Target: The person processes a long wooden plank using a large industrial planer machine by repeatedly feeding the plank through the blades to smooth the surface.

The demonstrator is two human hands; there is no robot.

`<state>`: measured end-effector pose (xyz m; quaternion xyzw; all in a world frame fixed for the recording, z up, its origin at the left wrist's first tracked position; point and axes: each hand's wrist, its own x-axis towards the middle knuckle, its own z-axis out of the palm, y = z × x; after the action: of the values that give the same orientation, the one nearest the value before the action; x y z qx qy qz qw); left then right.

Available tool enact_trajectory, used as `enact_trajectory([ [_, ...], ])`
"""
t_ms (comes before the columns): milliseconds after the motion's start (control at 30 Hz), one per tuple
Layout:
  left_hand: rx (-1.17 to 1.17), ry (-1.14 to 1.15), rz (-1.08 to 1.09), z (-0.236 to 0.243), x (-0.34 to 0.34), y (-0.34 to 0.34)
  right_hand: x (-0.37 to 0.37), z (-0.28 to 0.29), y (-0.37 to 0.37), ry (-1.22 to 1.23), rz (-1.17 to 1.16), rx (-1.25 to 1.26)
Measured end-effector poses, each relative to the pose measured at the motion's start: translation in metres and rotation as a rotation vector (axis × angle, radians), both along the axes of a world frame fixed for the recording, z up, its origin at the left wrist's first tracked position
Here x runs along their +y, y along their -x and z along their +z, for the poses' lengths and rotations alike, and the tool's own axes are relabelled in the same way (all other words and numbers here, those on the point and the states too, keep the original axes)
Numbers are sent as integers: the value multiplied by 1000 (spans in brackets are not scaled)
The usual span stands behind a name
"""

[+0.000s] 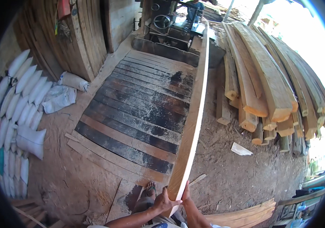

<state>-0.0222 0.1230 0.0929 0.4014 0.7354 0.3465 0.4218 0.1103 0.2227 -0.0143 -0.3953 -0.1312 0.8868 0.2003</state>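
A long sawn wooden beam stretches from my hands at the lower middle away to a machine with a handwheel at the back. My left hand grips the near end from its left side, with the thumb on the upper face. On the opposite side, close to that same end, my right hand is pressed against the beam, its fingers partly hidden. The far end lies by the machine's table, where a person is partly visible.
A dark plank platform dusted with sawdust lies left of the beam. Stacked timbers fill the right side. White sacks are piled at far left, near upright boards. A pale wood offcut and planks lie at right.
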Motion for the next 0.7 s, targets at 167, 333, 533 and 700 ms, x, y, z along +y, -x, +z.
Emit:
enact_trajectory([
  [167,-539,264,284,-51,-70,-13,-70,6,-52,-281,-76,-408],
  [333,-1078,86,263,-137,-146,-23,-86,27,-66,-395,73,-421],
  [533,-994,8,252,-152,-263,-73,-144,12,-74,-764,93,-932],
  [700,-947,220,337,-105,-332,-105,-226,34,-101,-666,66,-803],
])
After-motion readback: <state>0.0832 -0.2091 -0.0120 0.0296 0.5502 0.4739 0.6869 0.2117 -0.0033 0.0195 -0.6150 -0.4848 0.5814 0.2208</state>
